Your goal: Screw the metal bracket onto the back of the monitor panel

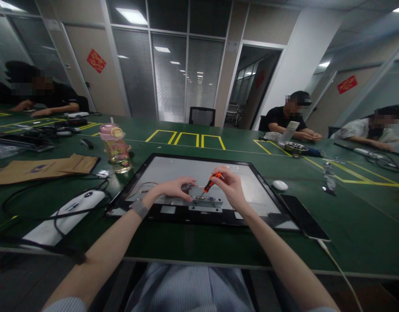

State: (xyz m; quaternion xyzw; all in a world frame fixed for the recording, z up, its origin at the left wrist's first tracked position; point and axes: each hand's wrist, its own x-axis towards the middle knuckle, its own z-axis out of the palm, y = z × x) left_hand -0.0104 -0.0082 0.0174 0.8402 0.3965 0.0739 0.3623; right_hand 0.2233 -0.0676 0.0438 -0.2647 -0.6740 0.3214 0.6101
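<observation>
A flat monitor panel (257, 195) lies back-side up on the green table, its grey metal back facing me. My right hand (230, 186) is closed round an orange-handled screwdriver (211, 182), tip pointing down at a small metal connector bracket (205, 203) near the panel's front edge. My left hand (176, 188) rests on the panel just left of the bracket, fingers curled and pinched on a small dark part that I cannot make out. A grey band sits on my left wrist.
A pink drinking bottle (116, 147) stands left of the panel. A white device with black cables (64, 214) and a brown paper bag (45, 168) lie at left. A white mouse (280, 185) and a phone (303, 216) lie at right. Other people sit around the table.
</observation>
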